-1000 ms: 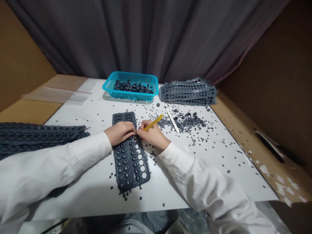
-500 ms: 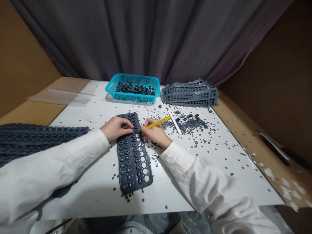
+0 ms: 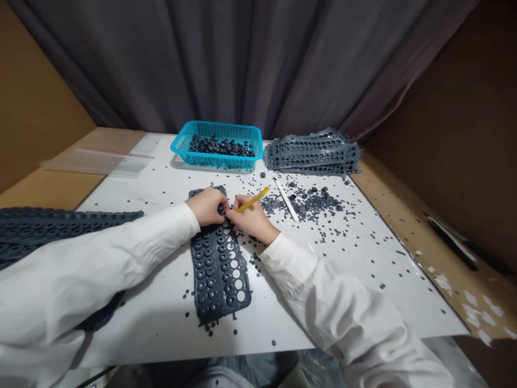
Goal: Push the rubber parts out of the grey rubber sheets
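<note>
A dark grey rubber sheet (image 3: 216, 277) with rows of ring-shaped parts lies lengthwise before me. Along its right side several round holes show the white table. My left hand (image 3: 208, 206) is over the sheet's upper part, thumb and finger pinched on a small black rubber piece (image 3: 221, 209), mostly hidden by the fingers. Touching those fingertips, my right hand (image 3: 254, 220) grips a thin yellow stick-like tool (image 3: 253, 199), its rear end pointing up and right. The tool's working tip is hidden at the fingers.
Behind, a blue basket (image 3: 220, 160) holds small black parts. Perforated grey sheets (image 3: 313, 153) are stacked beside it. A white stick tool (image 3: 287, 200) lies by a heap of small dark discs (image 3: 317, 205). More rubber sheets (image 3: 60, 229) sit left, with plastic bags (image 3: 100, 156) behind.
My left hand has moved right to meet my right fingertips at the sheet. The yellow tool has shifted slightly left and tilts more steeply.
</note>
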Action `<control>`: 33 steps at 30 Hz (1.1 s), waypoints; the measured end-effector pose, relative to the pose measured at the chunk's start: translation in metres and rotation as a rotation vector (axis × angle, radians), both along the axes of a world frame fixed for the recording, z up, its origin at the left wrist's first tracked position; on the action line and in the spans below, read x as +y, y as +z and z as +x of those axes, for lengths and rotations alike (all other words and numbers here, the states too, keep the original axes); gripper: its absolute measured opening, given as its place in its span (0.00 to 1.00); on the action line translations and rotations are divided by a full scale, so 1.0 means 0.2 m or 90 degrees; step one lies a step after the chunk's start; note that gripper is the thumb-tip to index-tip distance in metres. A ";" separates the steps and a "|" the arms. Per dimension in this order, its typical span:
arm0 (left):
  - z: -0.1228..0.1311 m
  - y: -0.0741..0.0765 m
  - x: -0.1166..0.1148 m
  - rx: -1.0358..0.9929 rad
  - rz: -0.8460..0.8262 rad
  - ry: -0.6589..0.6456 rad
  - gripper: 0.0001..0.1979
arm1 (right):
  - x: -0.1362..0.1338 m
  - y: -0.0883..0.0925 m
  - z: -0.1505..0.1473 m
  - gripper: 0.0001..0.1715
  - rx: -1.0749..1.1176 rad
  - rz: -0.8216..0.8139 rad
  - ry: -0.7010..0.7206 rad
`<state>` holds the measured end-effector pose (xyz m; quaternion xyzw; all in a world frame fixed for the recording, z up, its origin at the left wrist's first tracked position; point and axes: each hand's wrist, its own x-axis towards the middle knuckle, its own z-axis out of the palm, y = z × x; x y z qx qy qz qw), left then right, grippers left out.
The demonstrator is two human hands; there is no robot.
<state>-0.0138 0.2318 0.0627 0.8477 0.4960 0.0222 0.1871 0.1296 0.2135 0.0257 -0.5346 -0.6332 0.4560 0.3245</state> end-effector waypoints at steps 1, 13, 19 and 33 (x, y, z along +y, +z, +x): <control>0.01 0.00 0.01 0.014 0.002 -0.007 0.07 | 0.00 0.00 0.00 0.10 0.014 -0.018 -0.002; -0.02 -0.02 -0.01 0.008 0.022 -0.062 0.07 | 0.00 -0.02 0.01 0.14 0.018 -0.014 -0.010; -0.06 -0.04 -0.02 -0.049 0.010 -0.013 0.07 | 0.00 0.00 0.01 0.14 -0.002 -0.014 -0.008; -0.13 0.04 0.06 -0.247 -0.109 0.132 0.10 | 0.01 -0.02 0.01 0.10 0.022 -0.027 -0.004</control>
